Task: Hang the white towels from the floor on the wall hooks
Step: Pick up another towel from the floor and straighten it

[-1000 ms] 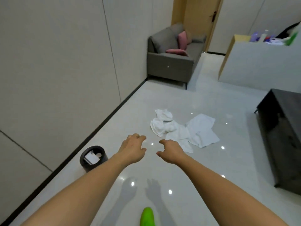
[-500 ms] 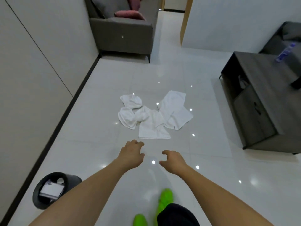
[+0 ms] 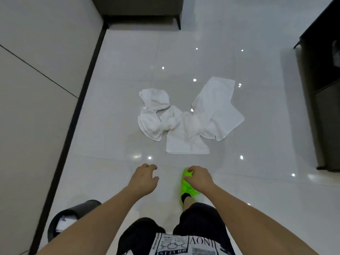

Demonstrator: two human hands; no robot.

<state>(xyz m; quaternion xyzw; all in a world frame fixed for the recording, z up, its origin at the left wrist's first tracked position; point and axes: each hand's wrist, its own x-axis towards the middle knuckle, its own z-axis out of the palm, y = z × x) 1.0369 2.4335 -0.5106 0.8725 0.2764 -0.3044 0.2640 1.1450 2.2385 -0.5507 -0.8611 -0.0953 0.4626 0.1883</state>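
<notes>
Towels (image 3: 185,118): white pile on floor (image 3: 117,100), mid-frame, approx 12 o'clock from both hands, well apart from them. Looks like 3 pcs overlapping: crumpled one at 9 o'clock side, flat folded one at 6 o'clock edge of pile, long flat one at 2 o'clock side.
Left hand (image 3: 144,178): held out over floor, palm down, fingers loosely curled, holding nothing. Not touching towels.
Right hand (image 3: 199,178): held out, palm down, fingers loosely curled, holding nothing. In picture it overlaps green shoe (image 3: 187,188); can't tell any contact.
Hands rel. to each other: side by side, near, apart.
Shoe: bright green, on right foot, toe pointing to 12 o'clock toward pile, short of it.
Floor: glossy pale tiles w/ small light spots reflected.
Wall (image 3: 36,89): pale panels w/ dark baseboard, runs along 9 o'clock side.
Bin (image 3: 71,216): dark, round, at 8 o'clock by the wall, white stuff inside; partly hidden by left forearm.
Sofa (image 3: 139,8): grey base & one leg at 12 o'clock, top edge of frame, well beyond pile.
Cabinet (image 3: 323,92): dark, at 3 o'clock, well apart from towels.
Clothes: black shorts (image 3: 198,218), printed black-and-white shirt hem at 6 o'clock.
Hooks: not in view.
</notes>
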